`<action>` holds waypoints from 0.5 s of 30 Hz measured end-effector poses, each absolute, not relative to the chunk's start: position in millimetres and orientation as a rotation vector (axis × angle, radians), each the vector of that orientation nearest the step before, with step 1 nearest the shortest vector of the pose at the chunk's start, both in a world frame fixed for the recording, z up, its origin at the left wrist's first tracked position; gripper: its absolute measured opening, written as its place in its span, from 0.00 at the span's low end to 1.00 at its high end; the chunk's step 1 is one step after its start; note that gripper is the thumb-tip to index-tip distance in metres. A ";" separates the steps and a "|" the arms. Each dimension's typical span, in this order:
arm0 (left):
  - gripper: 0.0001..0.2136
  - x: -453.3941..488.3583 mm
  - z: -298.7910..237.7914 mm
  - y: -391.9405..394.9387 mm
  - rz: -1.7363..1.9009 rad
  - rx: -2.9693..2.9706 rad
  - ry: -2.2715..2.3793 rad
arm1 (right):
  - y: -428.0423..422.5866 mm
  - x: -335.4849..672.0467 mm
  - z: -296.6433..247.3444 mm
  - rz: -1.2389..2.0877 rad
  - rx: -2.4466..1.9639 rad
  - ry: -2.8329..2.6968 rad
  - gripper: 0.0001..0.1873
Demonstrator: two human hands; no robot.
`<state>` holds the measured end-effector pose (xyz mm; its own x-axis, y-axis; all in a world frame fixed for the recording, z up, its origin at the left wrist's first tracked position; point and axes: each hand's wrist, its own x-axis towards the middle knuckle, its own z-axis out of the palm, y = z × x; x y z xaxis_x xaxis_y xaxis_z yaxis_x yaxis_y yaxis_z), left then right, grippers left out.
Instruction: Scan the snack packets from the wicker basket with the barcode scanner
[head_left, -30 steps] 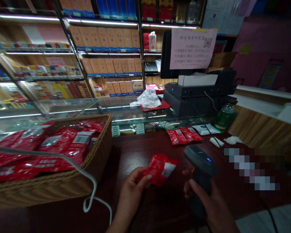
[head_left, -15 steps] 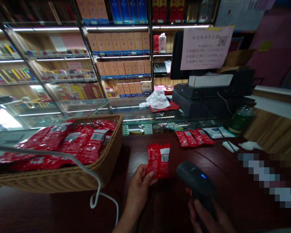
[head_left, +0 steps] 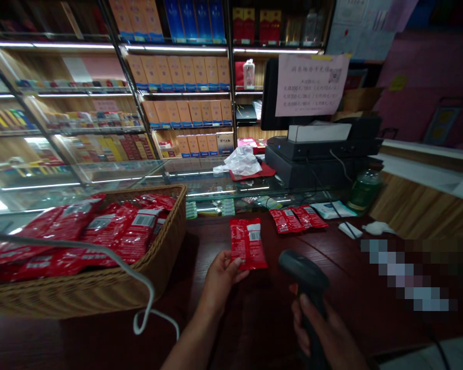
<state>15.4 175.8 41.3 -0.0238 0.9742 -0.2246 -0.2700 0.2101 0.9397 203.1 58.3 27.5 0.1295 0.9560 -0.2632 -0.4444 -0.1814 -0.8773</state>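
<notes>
Between the thumb and fingers of my left hand [head_left: 221,275] is the lower left corner of a red snack packet [head_left: 247,246], its white barcode label facing up. My right hand [head_left: 320,324] is wrapped round the handle of a dark barcode scanner [head_left: 304,272], whose head points left toward the packet with a gap between them. On the left, a wicker basket [head_left: 173,236] holds several similar red packets [head_left: 116,226]. Farther back lie a few more red packets [head_left: 297,219] on the dark wooden counter [head_left: 262,313].
A white cable [head_left: 146,288] loops across the basket's front. Behind are a glass display case [head_left: 146,174], a crumpled plastic bag [head_left: 242,161] and a black monitor [head_left: 269,97] bearing a paper sign. A green bottle [head_left: 364,190], a pale packet [head_left: 334,209] and tissue [head_left: 378,227] sit at the right.
The view has shifted a little, so most things appear farther left. The scanner's blue light, visible before, no longer shows. The held packet appears slightly higher and flatter; both hands keep their grip.
</notes>
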 end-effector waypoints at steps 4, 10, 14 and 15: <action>0.07 47.0 46.2 228.1 1.074 0.841 1.232 | 72.1 217.2 21.8 1.442 -1.007 -0.557 0.30; 0.15 90.2 56.8 277.9 0.880 1.052 1.411 | 78.4 228.0 10.6 1.503 -0.913 -0.522 0.30; 0.14 86.0 73.0 274.1 0.856 1.335 1.564 | 82.7 237.2 1.3 1.589 -0.882 -0.533 0.33; 0.13 80.3 81.3 268.3 0.883 1.418 1.604 | 82.9 238.5 -0.1 1.608 -0.890 -0.539 0.34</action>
